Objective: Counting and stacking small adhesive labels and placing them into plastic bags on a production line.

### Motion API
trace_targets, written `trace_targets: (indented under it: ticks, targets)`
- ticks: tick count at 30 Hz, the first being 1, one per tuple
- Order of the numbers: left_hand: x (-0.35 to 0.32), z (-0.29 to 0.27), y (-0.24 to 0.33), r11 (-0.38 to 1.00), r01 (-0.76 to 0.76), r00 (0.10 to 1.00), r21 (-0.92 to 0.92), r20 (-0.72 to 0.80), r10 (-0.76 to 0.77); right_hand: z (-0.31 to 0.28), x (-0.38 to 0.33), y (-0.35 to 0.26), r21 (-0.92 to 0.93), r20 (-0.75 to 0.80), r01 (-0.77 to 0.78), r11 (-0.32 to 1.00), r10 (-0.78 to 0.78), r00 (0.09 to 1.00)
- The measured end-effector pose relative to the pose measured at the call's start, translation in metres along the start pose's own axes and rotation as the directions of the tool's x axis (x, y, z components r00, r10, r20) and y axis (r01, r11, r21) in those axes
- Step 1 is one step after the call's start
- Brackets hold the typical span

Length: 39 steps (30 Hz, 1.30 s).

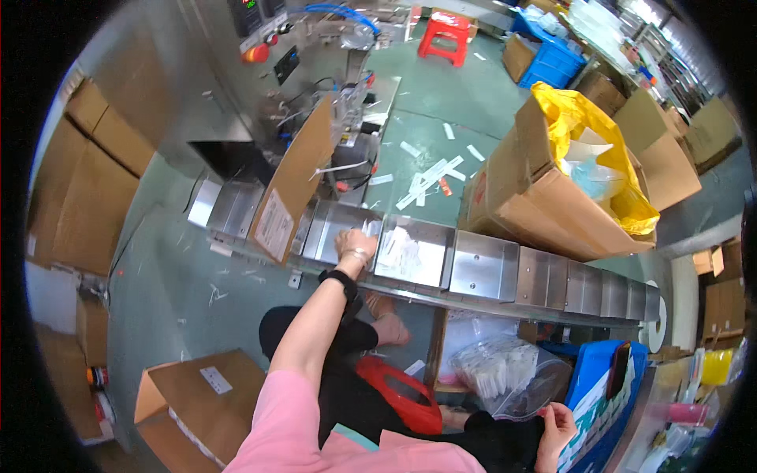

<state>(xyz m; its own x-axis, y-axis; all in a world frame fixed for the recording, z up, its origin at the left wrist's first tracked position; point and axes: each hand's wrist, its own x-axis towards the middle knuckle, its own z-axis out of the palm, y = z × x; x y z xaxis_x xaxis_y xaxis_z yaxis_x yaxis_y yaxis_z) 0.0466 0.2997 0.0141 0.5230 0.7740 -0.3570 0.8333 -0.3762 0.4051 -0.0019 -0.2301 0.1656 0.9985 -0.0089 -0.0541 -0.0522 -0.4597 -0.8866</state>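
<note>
My left hand (355, 243) reaches into a metal tray compartment (322, 232) of the long steel conveyor. Its fingers are closed, with small white strips (369, 228) showing at the fingertips. In the compartment just to the right lies a loose heap of white strips (400, 254). Low on the right, my right hand (557, 430) pinches the edge of a clear plastic bag (536, 394). Many white packets (493, 366) fill that bag, which sits below the conveyor.
A cardboard sheet (296, 181) stands across the conveyor on the left. Beyond it rises a steel machine (217, 71). A large carton (528, 189) with a yellow liner stands behind the trays. White scraps (430, 181) litter the green floor. A red stool (445, 38) stands far off.
</note>
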Motion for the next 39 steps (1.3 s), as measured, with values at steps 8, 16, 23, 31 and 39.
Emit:
trace_targets:
  ticks: [8, 16, 23, 31, 39]
  targets:
    - [0.033, 0.033, -0.036, 0.752, 0.188, 0.962, -0.632, 0.274, -0.009, 0.013, 0.0, 0.006, 0.09, -0.004, -0.069, 0.994, 0.069, 0.998]
    - [0.013, 0.009, -0.023, 0.684, 0.306, 0.886, -0.662, 0.461, 0.049, 0.013, -0.014, -0.001, 0.117, -0.018, -0.038, 0.992, 0.041, 0.999]
    - [0.009, 0.019, -0.032, 0.402, -0.331, 0.943, -0.854, -0.279, 0.182, 0.025, -0.009, -0.005, 0.149, 0.026, -0.005, 0.989, 0.001, 1.0]
    - [-0.237, -0.031, 0.081, 0.304, 0.155, 0.722, -0.94, 0.318, 0.615, 0.085, 0.012, -0.066, 0.493, 0.556, -0.325, 0.807, -0.006, 0.831]
    - [-0.216, 0.122, -0.006, 0.384, -0.749, 0.142, -0.54, 0.436, 0.889, 0.074, -0.017, -0.055, 0.245, 0.852, -0.707, 0.663, 0.201, 0.483]
